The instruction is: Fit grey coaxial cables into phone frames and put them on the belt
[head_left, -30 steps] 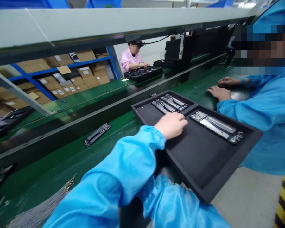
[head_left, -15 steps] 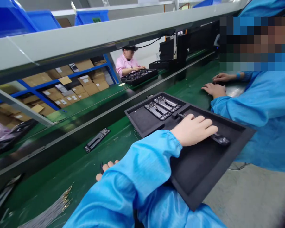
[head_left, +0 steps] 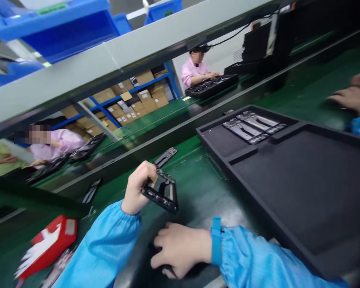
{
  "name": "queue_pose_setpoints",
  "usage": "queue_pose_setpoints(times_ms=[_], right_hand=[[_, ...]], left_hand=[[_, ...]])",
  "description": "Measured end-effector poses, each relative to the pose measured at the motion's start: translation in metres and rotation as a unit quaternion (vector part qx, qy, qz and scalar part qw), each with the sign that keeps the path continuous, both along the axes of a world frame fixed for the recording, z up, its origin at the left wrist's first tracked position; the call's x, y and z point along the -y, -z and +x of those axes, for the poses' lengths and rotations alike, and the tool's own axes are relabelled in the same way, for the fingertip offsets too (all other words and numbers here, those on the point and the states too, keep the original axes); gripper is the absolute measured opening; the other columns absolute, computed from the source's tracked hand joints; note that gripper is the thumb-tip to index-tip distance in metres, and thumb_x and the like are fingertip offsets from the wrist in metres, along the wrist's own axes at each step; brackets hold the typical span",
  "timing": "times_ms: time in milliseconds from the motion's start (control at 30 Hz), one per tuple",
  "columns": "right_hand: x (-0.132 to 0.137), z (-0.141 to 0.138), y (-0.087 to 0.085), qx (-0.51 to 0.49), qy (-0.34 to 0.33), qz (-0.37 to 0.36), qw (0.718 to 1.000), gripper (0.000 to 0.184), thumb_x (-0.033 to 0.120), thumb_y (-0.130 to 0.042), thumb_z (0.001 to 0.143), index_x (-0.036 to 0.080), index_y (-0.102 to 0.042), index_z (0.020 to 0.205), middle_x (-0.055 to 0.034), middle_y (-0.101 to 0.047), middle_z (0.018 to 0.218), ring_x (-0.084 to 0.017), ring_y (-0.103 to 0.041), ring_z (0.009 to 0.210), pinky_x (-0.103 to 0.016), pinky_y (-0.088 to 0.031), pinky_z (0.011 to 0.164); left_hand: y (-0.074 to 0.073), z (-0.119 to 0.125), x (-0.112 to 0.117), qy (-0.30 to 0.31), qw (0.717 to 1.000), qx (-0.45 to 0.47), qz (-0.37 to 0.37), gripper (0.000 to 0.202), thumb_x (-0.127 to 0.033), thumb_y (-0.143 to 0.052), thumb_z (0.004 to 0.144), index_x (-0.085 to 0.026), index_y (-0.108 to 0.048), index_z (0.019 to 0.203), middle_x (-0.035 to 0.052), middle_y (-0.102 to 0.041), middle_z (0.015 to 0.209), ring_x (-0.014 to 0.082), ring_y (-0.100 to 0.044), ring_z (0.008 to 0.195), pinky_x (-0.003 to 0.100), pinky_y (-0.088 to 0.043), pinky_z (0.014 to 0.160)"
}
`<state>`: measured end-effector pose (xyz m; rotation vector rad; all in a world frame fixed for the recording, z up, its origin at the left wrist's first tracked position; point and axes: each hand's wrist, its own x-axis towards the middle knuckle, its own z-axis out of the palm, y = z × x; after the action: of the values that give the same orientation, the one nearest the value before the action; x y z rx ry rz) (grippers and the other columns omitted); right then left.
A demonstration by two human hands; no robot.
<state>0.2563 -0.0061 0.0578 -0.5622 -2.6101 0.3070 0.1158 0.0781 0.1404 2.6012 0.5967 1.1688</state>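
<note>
Counter (head_left: 195, 176): dk green. Held phone frame (head_left: 163, 191): blk w/ silver & gold-ish bits. Tray (head_left: 306, 200): all blk; frames in it (head_left: 255, 127) blk w/ silver-gray panels. Sleeves (head_left: 114, 224) bright blue, wrist strap (head_left: 216, 244) deeper blue. Bin (head_left: 63, 242) red, contents (head_left: 42, 256) white. Upper bins (head_left: 69, 36) royal blue; beam (head_left: 168, 40) pale gray; boxes (head_left: 148, 103) brown w/ white labels; co-workers' tops (head_left: 189, 75) pink.

I have an opened phone (head_left: 165, 193) in the left hand (head_left: 138, 187), tilted above the tabletop (head_left: 198, 184), left of the black tray (head_left: 297, 180), inner parts bare.
</note>
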Motion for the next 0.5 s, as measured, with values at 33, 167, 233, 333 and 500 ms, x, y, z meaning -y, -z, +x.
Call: queue_pose_setpoints(times_ms=[33, 167, 233, 333, 500], right_hand=[[0.003, -0.019, 0.007, 0.007, -0.074, -0.028, 0.997, 0.02, 0.036, -0.066, 0.07, 0.022, -0.06, 0.083, 0.0012, -0.056, 0.073, -0.014, -0.055, 0.07, -0.026, -0.046, 0.064], [-0.003, -0.018, 0.011, -0.118, -0.356, -0.233, 0.897, 0.015, 0.032, -0.051, 0.084, 0.017, -0.054, 0.085, 0.0003, -0.057, 0.084, -0.008, -0.055, 0.079, -0.016, -0.043, 0.074], [-0.013, -0.001, 0.003, -0.193, -0.337, -0.297, 0.872, 0.022, 0.037, -0.049, 0.085, 0.016, -0.052, 0.089, -0.0027, -0.057, 0.094, -0.011, -0.054, 0.087, -0.02, -0.042, 0.081], [-0.023, 0.006, 0.002, -0.223, -0.091, -0.266, 0.933, 0.036, 0.043, -0.06, 0.076, 0.017, -0.049, 0.097, -0.009, -0.051, 0.105, -0.019, -0.048, 0.099, -0.032, -0.04, 0.086], [-0.024, -0.02, 0.034, -0.047, 0.111, -0.05, 0.991, 0.056, 0.035, -0.072, 0.06, 0.019, -0.047, 0.108, -0.0143, -0.035, 0.127, -0.031, -0.027, 0.12, -0.049, -0.024, 0.097]], left_hand=[[0.009, -0.019, -0.003, -0.036, 0.999, 0.009, -0.021, 0.024, -0.02, -0.051, 0.081, -0.016, -0.04, 0.06, 0.0003, -0.043, 0.066, 0.0115, -0.042, 0.064, 0.024, -0.035, 0.058], [0.06, -0.065, -0.004, -0.075, 0.98, 0.091, -0.158, 0.033, -0.03, -0.059, 0.077, -0.016, -0.038, 0.057, -0.0006, -0.042, 0.065, 0.0107, -0.042, 0.062, 0.024, -0.035, 0.059], [0.09, -0.067, 0.003, -0.051, 0.963, 0.151, -0.218, 0.04, -0.04, -0.061, 0.074, -0.016, -0.035, 0.056, -0.0005, -0.042, 0.065, 0.0113, -0.044, 0.062, 0.025, -0.037, 0.059], [0.124, -0.056, 0.019, -0.035, 0.927, 0.216, -0.305, 0.047, -0.05, -0.064, 0.069, -0.017, -0.032, 0.058, -0.0005, -0.042, 0.068, 0.0115, -0.045, 0.063, 0.026, -0.04, 0.06], [0.138, -0.056, 0.04, -0.04, 0.889, 0.208, -0.407, 0.029, -0.036, -0.065, 0.072, -0.016, -0.044, 0.069, 0.0023, -0.049, 0.082, 0.0145, -0.049, 0.078, 0.028, -0.041, 0.072]])
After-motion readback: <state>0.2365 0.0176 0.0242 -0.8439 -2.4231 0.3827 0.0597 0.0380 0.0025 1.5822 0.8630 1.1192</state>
